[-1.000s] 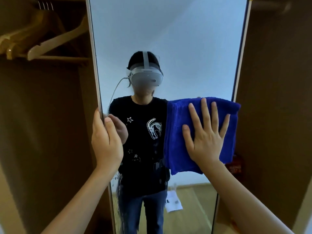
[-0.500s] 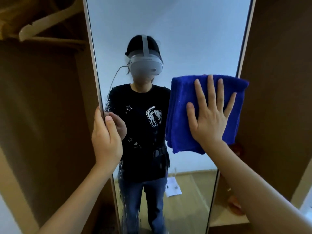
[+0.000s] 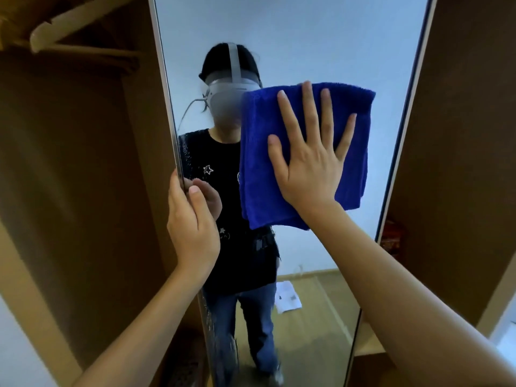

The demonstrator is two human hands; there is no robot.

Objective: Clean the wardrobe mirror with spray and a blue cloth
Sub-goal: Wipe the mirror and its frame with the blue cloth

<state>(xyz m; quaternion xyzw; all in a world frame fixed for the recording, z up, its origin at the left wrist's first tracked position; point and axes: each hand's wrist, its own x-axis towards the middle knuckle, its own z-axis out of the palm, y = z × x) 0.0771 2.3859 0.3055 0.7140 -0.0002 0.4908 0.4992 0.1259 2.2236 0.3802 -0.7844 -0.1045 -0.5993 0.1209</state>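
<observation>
Two hands: right (image 3: 310, 160) flattens blue cloth (image 3: 304, 152) on mirror (image 3: 307, 37); left (image 3: 192, 227) grips its edge.

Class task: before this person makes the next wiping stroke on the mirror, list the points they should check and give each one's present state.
1. Blue cloth lies flat against the mirror: ok.
2. Right hand presses the cloth with straight, spread fingers: ok.
3. Left hand grips the mirror's left edge to steady the door: ok.
4. Glass above the cloth free for an upward stroke: ok.
5. Spray within reach: cannot tell, no bottle in view.
6. Lower left of the glass, near the edge, clean: not ok, marks show there.
</observation>
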